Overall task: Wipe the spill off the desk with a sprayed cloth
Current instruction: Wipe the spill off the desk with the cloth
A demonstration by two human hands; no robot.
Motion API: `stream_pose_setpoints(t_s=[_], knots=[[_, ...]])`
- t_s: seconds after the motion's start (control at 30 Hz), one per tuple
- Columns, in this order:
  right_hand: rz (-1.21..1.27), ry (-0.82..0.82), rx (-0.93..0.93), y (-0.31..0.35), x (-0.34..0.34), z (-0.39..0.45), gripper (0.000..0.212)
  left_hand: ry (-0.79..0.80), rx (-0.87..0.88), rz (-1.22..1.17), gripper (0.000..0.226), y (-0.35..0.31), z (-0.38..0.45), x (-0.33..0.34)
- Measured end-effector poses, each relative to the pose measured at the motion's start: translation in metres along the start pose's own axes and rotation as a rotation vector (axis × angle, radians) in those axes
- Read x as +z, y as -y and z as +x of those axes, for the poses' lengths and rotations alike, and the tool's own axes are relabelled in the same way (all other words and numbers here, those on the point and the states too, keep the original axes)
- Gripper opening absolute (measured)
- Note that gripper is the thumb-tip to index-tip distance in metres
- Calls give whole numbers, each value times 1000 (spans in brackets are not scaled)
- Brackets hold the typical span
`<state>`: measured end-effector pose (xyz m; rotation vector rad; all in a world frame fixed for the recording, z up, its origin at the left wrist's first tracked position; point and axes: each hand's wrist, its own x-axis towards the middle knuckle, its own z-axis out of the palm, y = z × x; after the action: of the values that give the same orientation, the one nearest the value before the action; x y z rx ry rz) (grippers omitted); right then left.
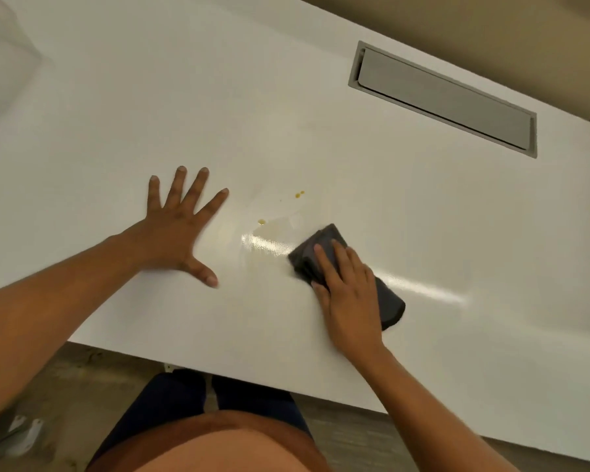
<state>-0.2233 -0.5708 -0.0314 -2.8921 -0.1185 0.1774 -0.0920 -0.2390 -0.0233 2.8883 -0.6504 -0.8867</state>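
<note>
The right hand [346, 294] lies flat on a folded dark cloth [324, 245], palm and fingers spread over it and pressing it onto the white desk [423, 206]; it is not closed around the cloth but pins it from above, with one end of the fold sticking out beyond the fingertips and the other behind the heel of the palm. The left hand [176, 226] is open and empty, fingers splayed, planted on the desk well to the left as a brace. The spill [280, 226] sits between the two hands, just ahead of the cloth's leading end: a thin, pale yellowish film with a wet sheen, a small amber drop at its far-left edge, and a pair of amber droplets [299, 194] a little farther from the body. To do this stroke well, the person likely needs to keep even downward pressure through the whole palm and push the cloth forward and leftward over the film, overlapping passes so the liquid is gathered rather than smeared toward the bracing hand. The outlying droplets call for a separate reach beyond the fingertips. Turning the cloth to a clean face once it loads up would probably avoid streaks on such a glossy surface.
</note>
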Motion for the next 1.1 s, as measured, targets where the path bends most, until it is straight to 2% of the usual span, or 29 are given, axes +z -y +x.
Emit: stream_pose_setpoints(t_s=[0.07, 0.13, 0.33, 0.47, 0.6, 0.73, 0.8, 0.87, 0.93, 1.1], knots=[[17, 76, -46, -15, -3, -37, 59, -12, -3, 6, 169, 1, 1, 2], [-2, 94, -81, -42, -10, -30, 58, -16, -3, 8, 169, 2, 1, 2], [-34, -56, 131, -114, -44, 134, 59, -30, -2, 4, 168, 3, 2, 3], [-81, -115, 202, -98, -43, 201, 59, -31, 1, 14, 168, 2, 1, 3], [-79, -90, 119, -45, -25, 170, 60, -38, -3, 22, 169, 2, 1, 3], [-32, -38, -47, 9, 1, 65, 59, -33, -4, 18, 169, 2, 1, 3], [14, 26, -100, 15, 4, 3, 59, -36, -7, 15, 169, 2, 1, 3], [11, 82, -120, -8, 0, -40, 59, -32, -9, 14, 169, 1, 1, 3], [-2, 72, -73, -51, -9, -46, 57, -24, -13, 14, 169, 1, 1, 3], [-14, -61, 222, -157, -49, 50, 59, -7, -20, 17, 170, 0, 2, 1]])
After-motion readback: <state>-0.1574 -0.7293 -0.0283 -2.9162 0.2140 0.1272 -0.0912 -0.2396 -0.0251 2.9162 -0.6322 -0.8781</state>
